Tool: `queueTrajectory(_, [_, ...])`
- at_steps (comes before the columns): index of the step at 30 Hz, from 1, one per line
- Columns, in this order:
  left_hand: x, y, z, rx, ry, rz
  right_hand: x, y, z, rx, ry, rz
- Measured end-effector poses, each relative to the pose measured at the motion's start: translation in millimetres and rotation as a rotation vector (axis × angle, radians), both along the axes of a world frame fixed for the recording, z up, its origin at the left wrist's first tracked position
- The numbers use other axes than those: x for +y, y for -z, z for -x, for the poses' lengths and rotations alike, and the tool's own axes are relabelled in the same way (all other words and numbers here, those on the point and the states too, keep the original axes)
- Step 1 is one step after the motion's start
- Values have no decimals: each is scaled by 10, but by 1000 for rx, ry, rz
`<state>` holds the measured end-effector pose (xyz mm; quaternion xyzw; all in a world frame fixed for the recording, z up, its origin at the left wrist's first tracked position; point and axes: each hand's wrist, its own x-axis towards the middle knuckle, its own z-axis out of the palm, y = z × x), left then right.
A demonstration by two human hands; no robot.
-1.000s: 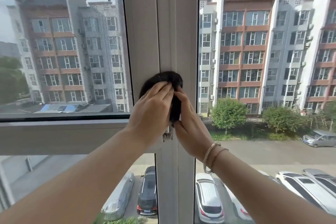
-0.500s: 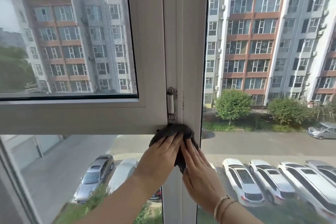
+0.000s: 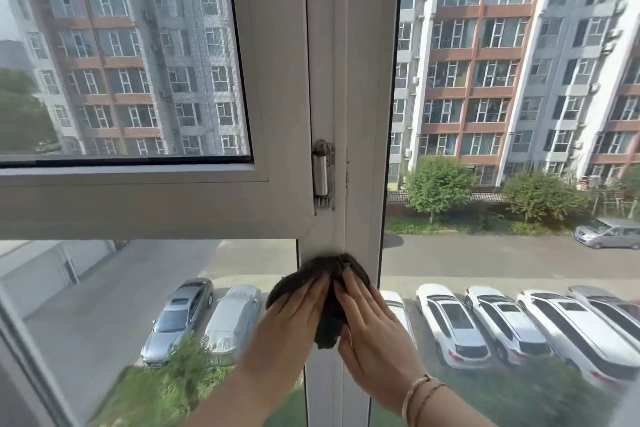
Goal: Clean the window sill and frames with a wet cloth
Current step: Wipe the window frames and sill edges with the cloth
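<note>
1. Outside the glass are tall buildings, green trees and a row of parked cars far below.
2. On the left, the white frame [image 3: 138,198] has a cross bar that meets the upright post [image 3: 360,80] in the middle.
3. A small metal hinge [image 3: 322,174] sits on the post, just above the hands.
4. The left hand [image 3: 294,319] lies flat on the left side of the dark cloth [image 3: 329,288], fingers close together, pushing it against the post.
5. The right hand [image 3: 372,326] does the same on the right side, and two thin bracelets [image 3: 420,392] hang at its wrist.
6. Both hands hold the cloth between them, wrapped around the front of the post below the cross bar.
7. A second ago the cloth was up high and hid the hinge; now it has slid down and the hinge shows.
8. That means the top part of the post looks wiped, and the hands are working down.
9. I think the low part of the post and the sill are not done yet; the sill is out of view.
</note>
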<state>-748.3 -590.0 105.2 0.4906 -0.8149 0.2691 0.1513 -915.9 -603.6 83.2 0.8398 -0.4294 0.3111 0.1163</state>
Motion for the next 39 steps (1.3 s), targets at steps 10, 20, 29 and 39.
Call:
queueTrajectory(10, [-262, -374, 200, 125, 19, 193, -209, -546, -243, -259, 148, 175])
queueTrajectory(20, [-210, 327, -160, -178, 98, 140, -17, 372, -146, -87, 228, 51])
queueTrajectory(29, [-405, -137, 31, -47, 127, 275, -198, -35, -234, -125, 328, 119])
queueTrajectory(39, [-362, 213, 6, -128, 145, 302, -92, 273, -176, -74, 286, 106])
